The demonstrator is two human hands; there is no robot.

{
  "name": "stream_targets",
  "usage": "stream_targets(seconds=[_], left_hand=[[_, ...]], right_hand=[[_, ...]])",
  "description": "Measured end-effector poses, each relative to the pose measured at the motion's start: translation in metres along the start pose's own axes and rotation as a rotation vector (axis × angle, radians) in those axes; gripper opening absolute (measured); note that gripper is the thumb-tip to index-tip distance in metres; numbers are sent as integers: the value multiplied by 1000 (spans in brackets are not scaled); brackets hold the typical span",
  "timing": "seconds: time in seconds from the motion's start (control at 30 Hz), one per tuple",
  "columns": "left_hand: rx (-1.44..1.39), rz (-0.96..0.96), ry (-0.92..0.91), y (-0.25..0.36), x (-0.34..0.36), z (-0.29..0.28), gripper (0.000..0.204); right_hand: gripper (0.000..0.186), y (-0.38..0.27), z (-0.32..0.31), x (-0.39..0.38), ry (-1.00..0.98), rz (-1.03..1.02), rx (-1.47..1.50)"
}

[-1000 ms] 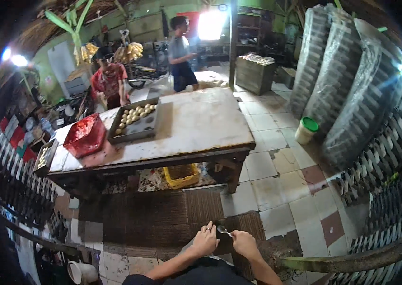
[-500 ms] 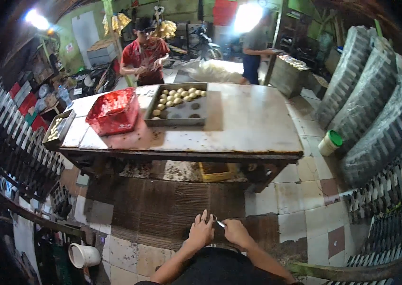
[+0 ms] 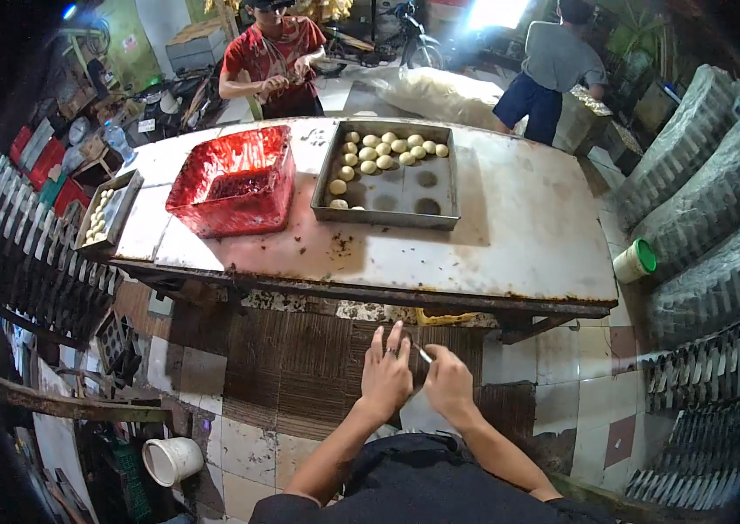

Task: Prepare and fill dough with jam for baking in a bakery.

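At the lower middle, my right hand (image 3: pixel 449 384) is closed round a thin metal spoon (image 3: pixel 422 351), whose head is partly hidden near my left fingers. My left hand (image 3: pixel 387 377) is beside it with fingers stretched upward and apart, a ring on one. Ahead of both stands a stained white-topped table (image 3: pixel 536 262). On it are a red plastic tub (image 3: pixel 230 214) with red residue inside and a square metal tray (image 3: pixel 387 217) of pale dough balls (image 3: pixel 384 162). A smaller tray (image 3: pixel 128 196) of dough pieces lies at the table's left end.
Across the table are a red-shirted person (image 3: pixel 269 61) and a grey-shirted person (image 3: pixel 553 61). Wrapped stacks (image 3: pixel 693 175), slatted racks (image 3: pixel 698 367) and a green-lidded bucket (image 3: pixel 634 260) line the right. A white bucket (image 3: pixel 173 458) and wooden rail (image 3: pixel 82 402) are at lower left.
The table now looms nearer, and my hands sit higher in the picture, the spoon still in my right. The grey-shirted person has moved rightward and faces away.
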State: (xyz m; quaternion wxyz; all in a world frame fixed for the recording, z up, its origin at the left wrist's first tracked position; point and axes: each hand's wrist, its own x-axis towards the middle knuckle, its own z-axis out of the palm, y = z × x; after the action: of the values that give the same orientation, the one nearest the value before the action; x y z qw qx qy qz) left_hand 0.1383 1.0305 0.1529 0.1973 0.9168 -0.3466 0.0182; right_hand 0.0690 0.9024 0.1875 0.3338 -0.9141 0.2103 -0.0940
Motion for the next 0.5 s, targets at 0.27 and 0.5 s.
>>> stream_targets(seconds=[0.27, 0.5], left_hand=[[-326, -19, 12, -1, 130, -27, 50], [-21, -214, -65, -81, 243, 5, 79]], right_hand=[[23, 32, -20, 150, 162, 21, 254], [23, 76, -29, 246, -144, 344, 804]])
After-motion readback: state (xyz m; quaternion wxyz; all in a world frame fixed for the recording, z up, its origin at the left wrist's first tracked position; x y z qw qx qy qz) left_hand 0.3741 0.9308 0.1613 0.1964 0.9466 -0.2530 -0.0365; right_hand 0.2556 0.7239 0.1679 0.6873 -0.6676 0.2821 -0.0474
